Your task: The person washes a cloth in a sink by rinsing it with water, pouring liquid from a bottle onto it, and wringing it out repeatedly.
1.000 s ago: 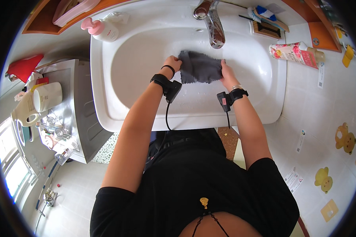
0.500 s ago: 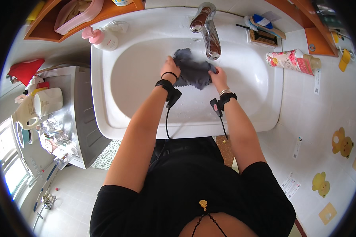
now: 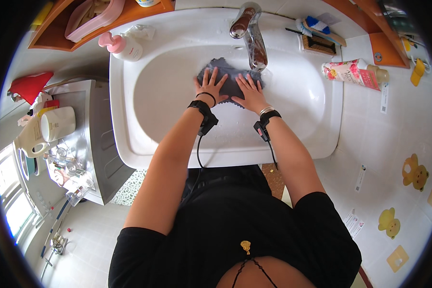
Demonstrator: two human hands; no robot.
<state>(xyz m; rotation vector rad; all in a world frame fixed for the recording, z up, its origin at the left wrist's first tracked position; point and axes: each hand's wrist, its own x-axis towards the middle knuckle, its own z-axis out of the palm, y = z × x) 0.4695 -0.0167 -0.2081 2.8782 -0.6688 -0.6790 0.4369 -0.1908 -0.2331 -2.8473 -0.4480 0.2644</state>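
Observation:
A dark grey cloth lies spread flat on the far slope of the white sink basin, right under the chrome tap. My left hand presses flat on the cloth's left part, fingers spread. My right hand presses flat on its right part, close to the tap's spout. Both wrists carry black bands with cables.
A pink-capped pump bottle stands at the sink's back left; brushes and a flowered tube lie at the back right. A grey cabinet with a white jug stands to the left. Tiled wall with bear stickers on the right.
The cloth was bunched between both hands in the middle of the basin. It has moved toward the tap and now lies spread flat under my open palms.

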